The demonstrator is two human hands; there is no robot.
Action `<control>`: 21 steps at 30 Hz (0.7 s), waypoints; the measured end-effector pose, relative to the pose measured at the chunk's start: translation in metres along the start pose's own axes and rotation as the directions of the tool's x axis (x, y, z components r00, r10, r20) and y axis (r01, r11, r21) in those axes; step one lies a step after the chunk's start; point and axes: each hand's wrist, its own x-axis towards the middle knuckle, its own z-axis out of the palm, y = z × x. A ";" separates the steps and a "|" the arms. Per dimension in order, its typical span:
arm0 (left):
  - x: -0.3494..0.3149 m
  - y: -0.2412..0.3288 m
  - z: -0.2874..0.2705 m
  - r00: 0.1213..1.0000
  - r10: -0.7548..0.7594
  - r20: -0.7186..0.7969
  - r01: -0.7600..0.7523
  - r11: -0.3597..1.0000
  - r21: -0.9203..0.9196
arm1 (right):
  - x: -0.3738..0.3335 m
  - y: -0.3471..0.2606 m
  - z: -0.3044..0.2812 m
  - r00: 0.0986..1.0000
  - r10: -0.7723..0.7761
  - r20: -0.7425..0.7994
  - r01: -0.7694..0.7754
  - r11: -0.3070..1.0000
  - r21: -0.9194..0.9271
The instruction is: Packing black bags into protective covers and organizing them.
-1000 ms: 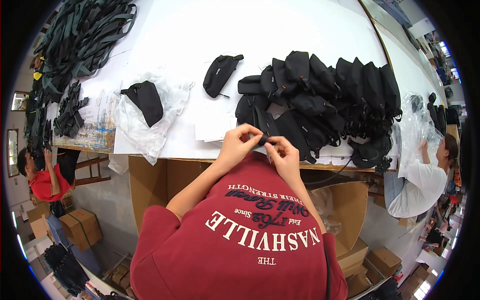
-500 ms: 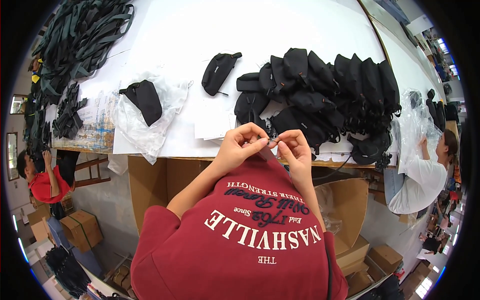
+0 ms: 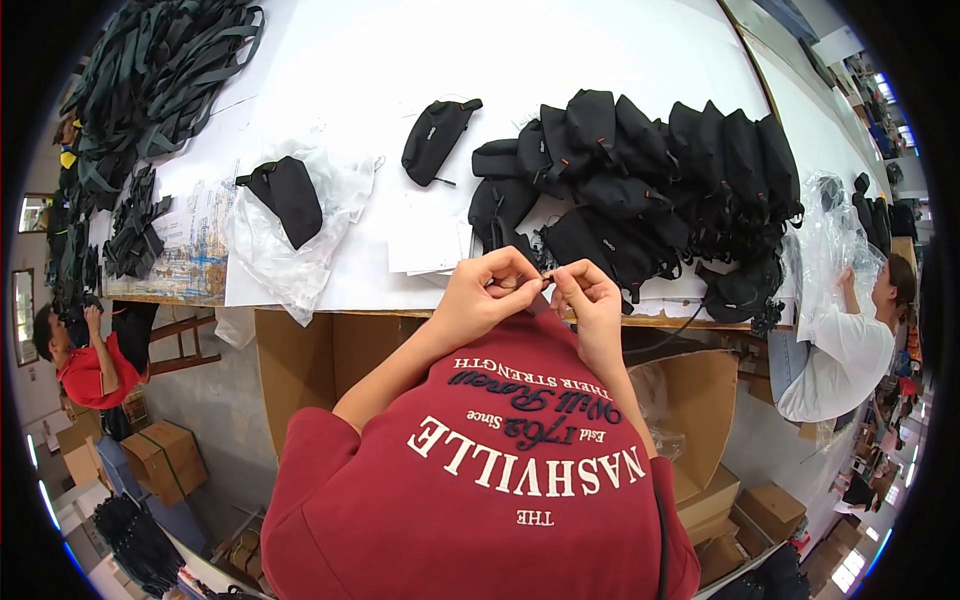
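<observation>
My left hand (image 3: 490, 292) and my right hand (image 3: 588, 300) meet at the table's near edge, each in a pinch. Between their fingertips is a small dark piece (image 3: 546, 281), too small to name. Just beyond my hands lies a heap of black pouches (image 3: 620, 210), some with orange tabs. A single black pouch (image 3: 438, 140) with a zip pull lies apart on the white table, farther off. To the left, another black pouch (image 3: 292, 203) rests on clear plastic bags (image 3: 300, 270).
White sheets (image 3: 415, 250) lie left of the heap. Dark straps (image 3: 160, 90) are piled at the far left. An open cardboard box (image 3: 700, 410) stands below the table edge. One co-worker in red (image 3: 98, 365) is at left, another in white (image 3: 845, 365) at right handles clear plastic.
My fingertips have drawn closer together around the small dark piece. The pouches on the table stay where they were.
</observation>
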 end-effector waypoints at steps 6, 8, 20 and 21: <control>0.002 -0.001 -0.001 1.000 0.004 0.004 -0.004 1.000 0.030 | 0.000 0.000 -0.002 0.997 0.070 -0.022 -0.070 0.998 0.004; 0.002 -0.001 -0.001 1.000 0.009 0.021 -0.010 0.997 0.076 | 0.000 0.001 0.001 0.994 -0.105 -0.024 0.099 0.981 -0.167; 0.022 -0.059 -0.023 0.972 0.068 0.226 -0.106 0.982 0.158 | 0.014 -0.002 -0.013 0.990 -0.073 0.118 0.075 0.997 -0.012; 0.027 -0.069 -0.025 0.926 0.210 0.315 -0.297 0.919 0.260 | 0.013 -0.001 -0.013 0.991 -0.041 0.124 0.048 0.997 -0.053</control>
